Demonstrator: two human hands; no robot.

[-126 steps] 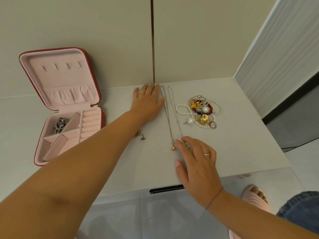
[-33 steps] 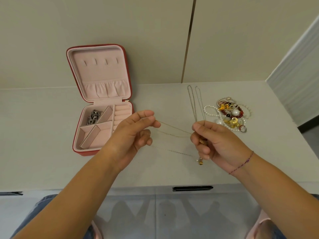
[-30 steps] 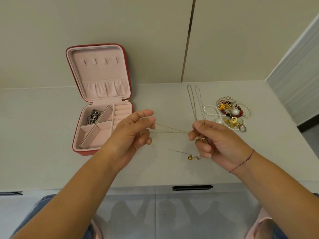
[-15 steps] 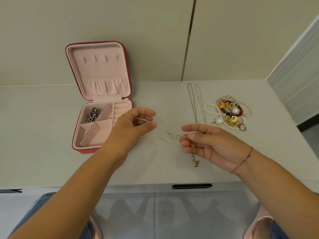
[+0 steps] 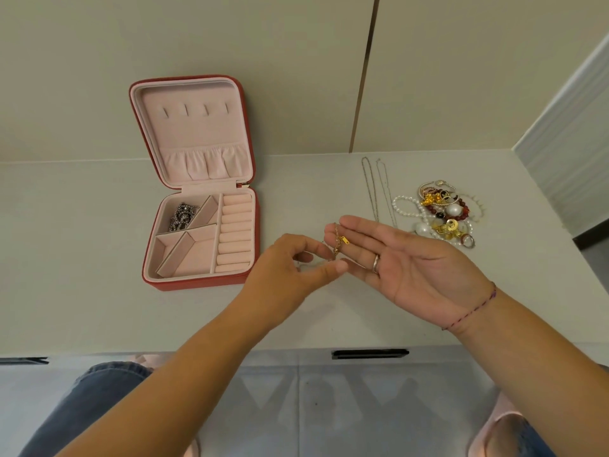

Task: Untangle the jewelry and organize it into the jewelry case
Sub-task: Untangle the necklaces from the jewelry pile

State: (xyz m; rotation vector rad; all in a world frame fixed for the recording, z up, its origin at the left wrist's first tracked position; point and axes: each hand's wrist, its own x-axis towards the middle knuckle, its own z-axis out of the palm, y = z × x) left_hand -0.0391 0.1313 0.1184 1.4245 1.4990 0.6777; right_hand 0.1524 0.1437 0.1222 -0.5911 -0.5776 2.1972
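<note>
The right hand (image 5: 418,268) is held flat out, palm up, fingers pretty much straight, with a thin gold chain (image 5: 339,242) draped over the fingertips. The chain's lower end is pinched by the left hand (image 5: 290,272), thumb and forefinger curled in. The jewelry case (image 5: 197,283) is laid open just left of it.

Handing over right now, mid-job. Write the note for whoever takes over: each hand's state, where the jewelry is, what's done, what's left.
Left hand: pinches the thin gold necklace.
Right hand: open, palm up, the necklace's pendant end lying across its fingers.
Jewelry case: open, left of the hands; a silver piece sits in its back-left compartment.
Done: that piece stored; silver chain laid straight beside the tangled pile.
Left: stow the gold necklace and silver chain, then untangle the pile.
</note>
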